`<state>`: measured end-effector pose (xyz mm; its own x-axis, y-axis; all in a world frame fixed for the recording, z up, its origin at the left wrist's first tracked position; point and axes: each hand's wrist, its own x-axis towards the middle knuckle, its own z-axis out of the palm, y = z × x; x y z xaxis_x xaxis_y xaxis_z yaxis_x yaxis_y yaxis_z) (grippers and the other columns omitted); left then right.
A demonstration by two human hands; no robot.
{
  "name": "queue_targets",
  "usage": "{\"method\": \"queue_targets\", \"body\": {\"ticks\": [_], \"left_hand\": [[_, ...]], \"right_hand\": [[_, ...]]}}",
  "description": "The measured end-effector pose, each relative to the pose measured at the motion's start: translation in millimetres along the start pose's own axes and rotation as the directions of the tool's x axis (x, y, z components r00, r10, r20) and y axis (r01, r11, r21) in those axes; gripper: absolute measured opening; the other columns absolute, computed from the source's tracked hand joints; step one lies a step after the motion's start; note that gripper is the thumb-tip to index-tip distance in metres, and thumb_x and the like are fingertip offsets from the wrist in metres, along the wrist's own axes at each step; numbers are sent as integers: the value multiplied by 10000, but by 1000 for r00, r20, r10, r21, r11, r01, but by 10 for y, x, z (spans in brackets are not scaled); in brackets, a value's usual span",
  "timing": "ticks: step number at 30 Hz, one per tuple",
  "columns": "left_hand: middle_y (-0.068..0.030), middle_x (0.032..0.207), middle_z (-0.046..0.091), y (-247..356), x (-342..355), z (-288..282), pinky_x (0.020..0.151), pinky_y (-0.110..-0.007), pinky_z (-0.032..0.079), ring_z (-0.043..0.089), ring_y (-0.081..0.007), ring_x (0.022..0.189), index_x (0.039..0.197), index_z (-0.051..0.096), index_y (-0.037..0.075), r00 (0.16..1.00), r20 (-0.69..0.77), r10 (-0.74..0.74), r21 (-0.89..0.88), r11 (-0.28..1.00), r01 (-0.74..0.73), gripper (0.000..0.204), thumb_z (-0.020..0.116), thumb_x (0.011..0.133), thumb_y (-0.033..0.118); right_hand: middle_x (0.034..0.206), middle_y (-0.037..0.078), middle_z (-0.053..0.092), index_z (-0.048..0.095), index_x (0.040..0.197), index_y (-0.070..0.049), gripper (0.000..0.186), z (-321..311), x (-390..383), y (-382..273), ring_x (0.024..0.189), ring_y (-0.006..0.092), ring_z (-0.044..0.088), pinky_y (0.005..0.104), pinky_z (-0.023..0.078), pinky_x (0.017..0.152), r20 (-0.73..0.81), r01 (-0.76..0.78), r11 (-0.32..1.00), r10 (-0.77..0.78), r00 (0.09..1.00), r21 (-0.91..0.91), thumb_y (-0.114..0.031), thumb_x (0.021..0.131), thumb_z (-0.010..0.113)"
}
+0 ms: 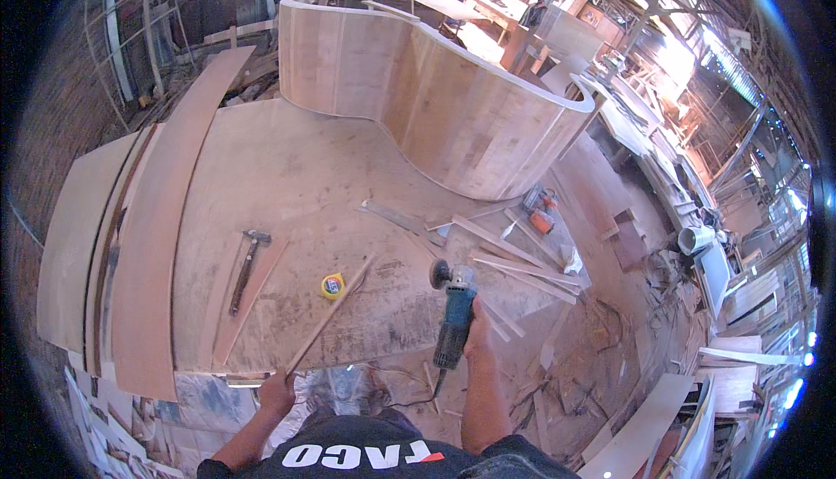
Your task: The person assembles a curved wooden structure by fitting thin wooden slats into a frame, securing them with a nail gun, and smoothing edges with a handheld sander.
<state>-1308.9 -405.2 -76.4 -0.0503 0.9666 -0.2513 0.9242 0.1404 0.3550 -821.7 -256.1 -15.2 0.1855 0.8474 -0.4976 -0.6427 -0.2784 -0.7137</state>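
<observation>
My right hand (478, 333) is wrapped round the teal body of an angle grinder (455, 320), its round disc pointing up and to the left and its cord hanging below. At the near edge of the wooden worktop (287, 161), my left hand (277, 394) grips the lower end of a thin wooden strip (329, 313). The strip slants up and right over the worktop; whether its far end touches the surface I cannot tell. Beside the strip lies a yellow tape measure (332, 286). Farther left, a hammer (248, 272) lies by narrow boards.
A tall S-curved wooden panel (418, 87) stands on the worktop's far side. Loose wooden strips (522, 261) and an orange power tool (542, 219) lie at the right. Long curved boards (165, 235) cover the left edge. Offcuts (601, 348) litter the floor.
</observation>
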Motion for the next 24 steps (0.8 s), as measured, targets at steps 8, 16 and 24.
{"method": "queue_targets", "body": {"ticks": [8, 16, 24], "left_hand": [[-234, 857, 670, -303, -241, -305, 717, -600, 485, 652, -490, 817, 1035, 579, 31, 971, -196, -137, -184, 978, 101, 248, 564, 1010, 278], [-260, 1122, 583, -588, 34, -98, 847, -563, 471, 574, -483, 1042, 1206, 575, 0, 911, -402, 94, 22, 995, -92, 335, 592, 937, 199], [-341, 1335, 523, -217, 267, -363, 1056, -512, 434, 491, -477, 1301, 1457, 446, -26, 942, -335, -33, 6, 999, 37, 738, 720, 857, 306]], "right_hand": [[931, 142, 725, 624, 1262, -40, 744, 744, -300, 87, 755, 303, 737, 429, 621, 652, 332, -58, 983, -3, 943, 173, -709, 948, 529], [937, 146, 700, 519, 1363, -35, 691, 844, -238, 489, 784, 295, 719, 442, 622, 705, 320, 16, 997, -40, 946, 76, -421, 845, 766], [999, 185, 698, 486, 1397, -52, 746, 959, -422, 790, 828, 346, 712, 490, 613, 806, 374, 1, 979, -78, 924, 204, -287, 762, 800]]}}
